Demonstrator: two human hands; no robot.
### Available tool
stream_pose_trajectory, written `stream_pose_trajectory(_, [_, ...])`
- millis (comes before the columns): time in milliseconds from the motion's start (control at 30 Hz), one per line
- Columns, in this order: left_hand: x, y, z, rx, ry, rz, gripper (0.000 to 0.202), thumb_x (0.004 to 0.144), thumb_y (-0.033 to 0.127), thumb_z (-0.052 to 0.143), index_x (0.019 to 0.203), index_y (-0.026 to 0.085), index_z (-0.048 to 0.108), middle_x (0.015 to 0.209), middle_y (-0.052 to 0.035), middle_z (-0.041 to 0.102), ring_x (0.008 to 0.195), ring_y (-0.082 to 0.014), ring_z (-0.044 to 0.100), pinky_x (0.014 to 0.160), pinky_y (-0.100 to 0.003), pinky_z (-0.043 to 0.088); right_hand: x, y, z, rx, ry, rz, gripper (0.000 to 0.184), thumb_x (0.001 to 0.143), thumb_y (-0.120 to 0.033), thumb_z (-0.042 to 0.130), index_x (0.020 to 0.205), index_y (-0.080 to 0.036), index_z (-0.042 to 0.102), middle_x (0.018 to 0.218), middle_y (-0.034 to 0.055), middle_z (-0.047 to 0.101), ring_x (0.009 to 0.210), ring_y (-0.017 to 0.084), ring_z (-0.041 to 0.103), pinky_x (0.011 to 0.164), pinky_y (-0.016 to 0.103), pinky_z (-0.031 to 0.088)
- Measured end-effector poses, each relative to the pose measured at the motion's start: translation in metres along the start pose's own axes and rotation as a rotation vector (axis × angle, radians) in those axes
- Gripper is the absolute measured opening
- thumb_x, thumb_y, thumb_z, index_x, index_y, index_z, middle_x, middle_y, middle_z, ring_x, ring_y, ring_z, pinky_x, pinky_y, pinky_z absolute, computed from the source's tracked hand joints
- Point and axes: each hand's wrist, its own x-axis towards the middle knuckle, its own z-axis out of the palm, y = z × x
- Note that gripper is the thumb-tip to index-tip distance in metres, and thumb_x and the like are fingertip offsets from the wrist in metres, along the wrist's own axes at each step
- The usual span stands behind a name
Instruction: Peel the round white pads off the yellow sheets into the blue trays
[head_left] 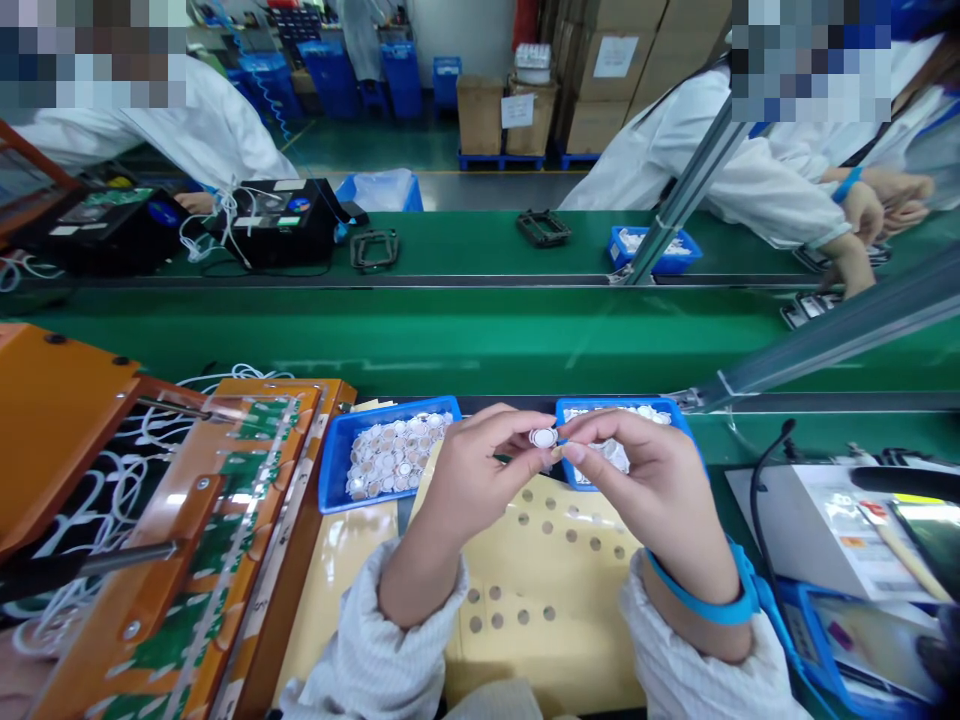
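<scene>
Above a yellow sheet, my left hand (pixel 484 465) pinches a small round white disc (pixel 543 437) with a dark rim between thumb and fingertips. My right hand (pixel 651 468), wearing a blue wristband (pixel 701 600), is closed in a pinch at the disc's right edge; what sits between its fingertips is too small to make out. Several small grey discs (pixel 549 613) lie in groups on the yellow sheet (pixel 577 660). Behind my left hand is a blue tray (pixel 327 480) of white and grey discs. Another blue tray (pixel 694 445) holding white pieces is partly hidden by my right hand.
To the left stands an orange fixture (pixel 281 540) with green circuit boards and white cables. At right are a white box (pixel 802 530) and a blue bin (pixel 825 640). A metal post (pixel 832 345) slants across the right. Co-workers work beyond the green conveyor (pixel 450 335).
</scene>
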Motion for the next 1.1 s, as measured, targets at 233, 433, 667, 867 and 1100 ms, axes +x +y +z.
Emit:
stream_pose_trajectory(233, [-0.002, -0.004, 0.0, 0.018, 0.009, -0.062, 0.025, 0.086, 0.022, 0.087, 0.11, 0.023, 0.081, 0.092, -0.0037, 0.081, 0.073, -0.0173, 0.077, 0.066, -0.025, 0.067, 0.0, 0.0, -0.002, -0.029, 0.024, 0.032, 0.009, 0.097, -0.03, 0.076, 0.089, -0.026, 0.078, 0.089, 0.0029, 0.083, 0.083, 0.024, 0.077, 0.073, 0.036, 0.057])
stream_pose_trajectory(433, [0.002, 0.002, -0.001, 0.171, 0.003, 0.133, 0.02, 0.089, 0.029, 0.087, 0.108, 0.023, 0.081, 0.084, -0.0006, 0.079, 0.068, -0.0127, 0.073, 0.056, -0.018, 0.057, 0.0, -0.002, 0.0, -0.041, 0.004, 0.034, 0.012, 0.097, -0.03, 0.074, 0.086, -0.026, 0.077, 0.085, 0.0016, 0.082, 0.077, 0.023, 0.075, 0.07, 0.034, 0.056])
stream_pose_trajectory(667, [0.004, 0.007, -0.002, 0.247, 0.011, 0.207, 0.018, 0.093, 0.035, 0.083, 0.105, 0.022, 0.08, 0.082, -0.0003, 0.079, 0.067, -0.0122, 0.072, 0.061, -0.02, 0.057, 0.0, -0.003, 0.001, -0.064, -0.023, 0.039, 0.012, 0.098, -0.029, 0.074, 0.086, -0.026, 0.076, 0.084, -0.0003, 0.081, 0.077, 0.021, 0.075, 0.071, 0.033, 0.054])
stream_pose_trajectory(867, [0.005, 0.007, -0.002, 0.234, -0.006, 0.211, 0.017, 0.093, 0.034, 0.083, 0.104, 0.021, 0.081, 0.081, -0.0004, 0.079, 0.067, -0.0121, 0.073, 0.062, -0.02, 0.058, 0.001, -0.001, 0.001, -0.069, -0.029, 0.043, 0.012, 0.098, -0.029, 0.074, 0.086, -0.027, 0.076, 0.084, -0.0027, 0.08, 0.076, 0.019, 0.073, 0.07, 0.033, 0.052])
stream_pose_trajectory(1100, [0.005, 0.005, -0.002, 0.245, -0.004, 0.223, 0.017, 0.093, 0.033, 0.083, 0.105, 0.02, 0.081, 0.081, -0.0008, 0.079, 0.068, -0.012, 0.073, 0.06, -0.019, 0.056, 0.001, 0.001, 0.002, -0.085, -0.022, 0.036, 0.012, 0.098, -0.028, 0.075, 0.086, -0.027, 0.076, 0.083, -0.0034, 0.08, 0.075, 0.018, 0.072, 0.07, 0.031, 0.05])
